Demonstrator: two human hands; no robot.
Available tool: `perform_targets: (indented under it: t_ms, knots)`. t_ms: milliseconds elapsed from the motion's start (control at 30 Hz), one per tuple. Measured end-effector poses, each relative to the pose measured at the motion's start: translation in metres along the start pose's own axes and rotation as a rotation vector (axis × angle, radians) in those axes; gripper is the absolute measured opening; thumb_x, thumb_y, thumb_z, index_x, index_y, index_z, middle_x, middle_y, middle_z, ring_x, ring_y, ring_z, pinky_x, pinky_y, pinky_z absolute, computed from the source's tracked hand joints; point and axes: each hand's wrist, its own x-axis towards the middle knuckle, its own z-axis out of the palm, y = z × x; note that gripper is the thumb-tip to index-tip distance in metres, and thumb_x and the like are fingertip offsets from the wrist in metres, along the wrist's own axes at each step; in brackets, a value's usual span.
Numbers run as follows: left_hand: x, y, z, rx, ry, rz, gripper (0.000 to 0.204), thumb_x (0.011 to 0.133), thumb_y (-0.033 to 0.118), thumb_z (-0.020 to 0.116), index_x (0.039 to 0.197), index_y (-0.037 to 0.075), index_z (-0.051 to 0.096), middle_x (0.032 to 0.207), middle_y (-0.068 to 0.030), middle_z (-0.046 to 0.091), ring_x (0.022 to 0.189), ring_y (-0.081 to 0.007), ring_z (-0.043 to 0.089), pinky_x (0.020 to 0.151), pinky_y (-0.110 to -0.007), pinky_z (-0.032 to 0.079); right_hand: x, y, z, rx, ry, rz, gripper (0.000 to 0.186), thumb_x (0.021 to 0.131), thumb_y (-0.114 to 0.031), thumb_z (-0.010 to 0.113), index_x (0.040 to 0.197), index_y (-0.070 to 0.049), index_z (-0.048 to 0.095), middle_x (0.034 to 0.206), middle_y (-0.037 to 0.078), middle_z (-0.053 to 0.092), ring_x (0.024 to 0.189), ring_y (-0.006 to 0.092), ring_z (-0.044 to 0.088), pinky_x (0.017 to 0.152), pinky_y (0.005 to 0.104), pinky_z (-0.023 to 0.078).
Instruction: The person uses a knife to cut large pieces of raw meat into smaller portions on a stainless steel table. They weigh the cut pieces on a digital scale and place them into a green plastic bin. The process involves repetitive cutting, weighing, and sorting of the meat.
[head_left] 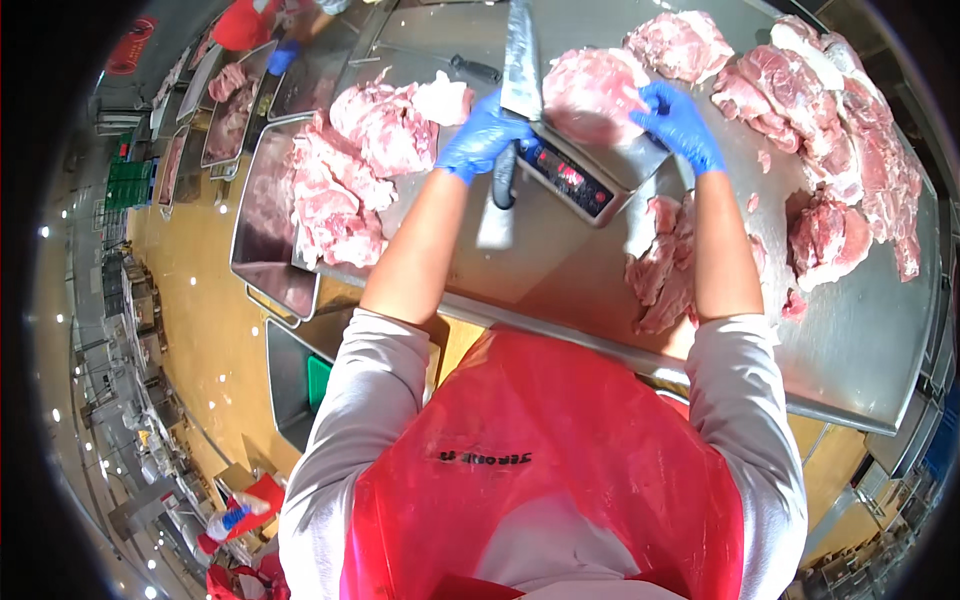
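My left hand (484, 138), in a blue glove, is closed around a knife (521, 65) near where its broad blade meets the dark handle. The blade points away from me and the handle hangs toward me. Just right of it, a digital scale (566, 178) with a lit red display sits on the metal table. A large pale-pink piece of raw meat (594, 95) lies at the far side of the scale, partly over it. My right hand (682, 125), also blue-gloved, grips the right edge of that piece, its fingertips against the meat.
Raw meat cuts (340, 190) are piled at the left, beside a metal tub (272, 225). More meat (815, 120) is heaped along the right side of the metal table (850, 350). Trimmings (665, 265) lie under my right forearm. Another person's blue-gloved hand (283, 57) shows at the far left.
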Motion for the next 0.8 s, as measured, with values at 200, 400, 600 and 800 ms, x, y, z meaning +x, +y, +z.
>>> perform_targets:
  t_ms: [200, 400, 600, 800]
  knots:
    - [0.040, 0.017, 0.045, 0.192, 0.024, 0.115, 0.044, 0.073, -0.006, 0.067, 0.115, 0.002, 0.061, 0.103, -0.0041, 0.065, 0.091, -0.0154, 0.062, 0.083, -0.031, 0.053, -0.032, 0.006, -0.010, 0.110, 0.091, 0.011, 0.030, 0.079, -0.012, 0.075, 0.107, -0.004, 0.067, 0.077, -0.001, 0.058, 0.067, 0.0086, 0.051, 0.065, 0.0259, 0.048]
    - [0.040, 0.018, 0.039, 0.386, 0.069, 0.145, 0.043, 0.074, -0.005, 0.061, 0.116, 0.002, 0.058, 0.098, -0.0031, 0.063, 0.089, -0.0150, 0.058, 0.080, -0.030, 0.050, -0.029, -0.013, 0.000, -0.149, 0.283, -0.103, 0.034, 0.076, -0.010, 0.071, 0.110, -0.006, 0.066, 0.086, 0.008, 0.063, 0.075, 0.0172, 0.060, 0.071, 0.0312, 0.051]
    - [-0.050, 0.003, -0.025, 0.227, 0.107, 0.136, 0.035, 0.083, 0.002, 0.065, 0.116, 0.004, 0.053, 0.083, -0.0026, 0.058, 0.071, -0.0108, 0.056, 0.066, -0.028, 0.049, -0.040, -0.087, 0.042, 0.016, 0.376, -0.408, 0.015, 0.080, -0.007, 0.068, 0.095, -0.002, 0.068, 0.083, 0.013, 0.064, 0.070, 0.0243, 0.062, 0.070, 0.0330, 0.052]
    - [-0.176, -0.007, -0.095, 0.207, 0.291, -0.042, 0.023, 0.101, 0.022, 0.049, 0.117, 0.006, 0.049, 0.077, -0.0013, 0.054, 0.059, -0.0083, 0.051, 0.049, -0.022, 0.045, 0.106, -0.092, 0.181, -0.008, -0.040, -0.348, 0.018, 0.078, -0.014, 0.070, 0.093, -0.004, 0.066, 0.085, 0.014, 0.066, 0.079, 0.0326, 0.063, 0.074, 0.0363, 0.052]
